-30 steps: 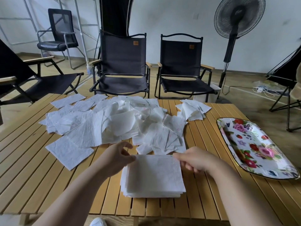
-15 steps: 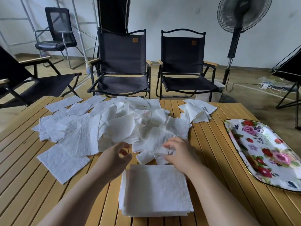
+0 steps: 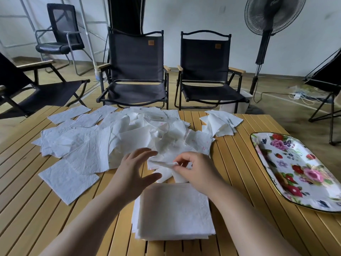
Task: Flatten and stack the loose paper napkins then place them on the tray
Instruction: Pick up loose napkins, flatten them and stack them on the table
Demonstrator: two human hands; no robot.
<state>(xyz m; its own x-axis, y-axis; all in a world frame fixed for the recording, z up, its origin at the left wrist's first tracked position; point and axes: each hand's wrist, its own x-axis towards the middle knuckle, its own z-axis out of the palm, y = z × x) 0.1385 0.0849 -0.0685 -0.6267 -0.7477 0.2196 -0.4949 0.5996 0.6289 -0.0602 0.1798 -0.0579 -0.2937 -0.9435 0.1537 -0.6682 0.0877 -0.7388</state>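
A neat stack of flattened white napkins [image 3: 173, 213] lies on the wooden slat table [image 3: 33, 209] right in front of me. Beyond it spreads a wide heap of loose, crumpled napkins [image 3: 114, 137], with a smaller pile [image 3: 220, 124] at the back right. My right hand [image 3: 195, 170] pinches the edge of a crumpled napkin [image 3: 162, 162] at the near side of the heap. My left hand [image 3: 132, 172] hovers beside it with fingers spread, holding nothing. The floral tray [image 3: 302, 170] sits empty at the right.
Two black folding chairs [image 3: 136, 71] stand behind the table, another at the far left. A standing fan [image 3: 265, 34] is at the back right, with cables on the floor near it. A single flat napkin [image 3: 66, 180] lies at the left front.
Both hands left the stack and moved forward to the heap. My right hand took hold of a crumpled napkin; my left hand opened beside it.
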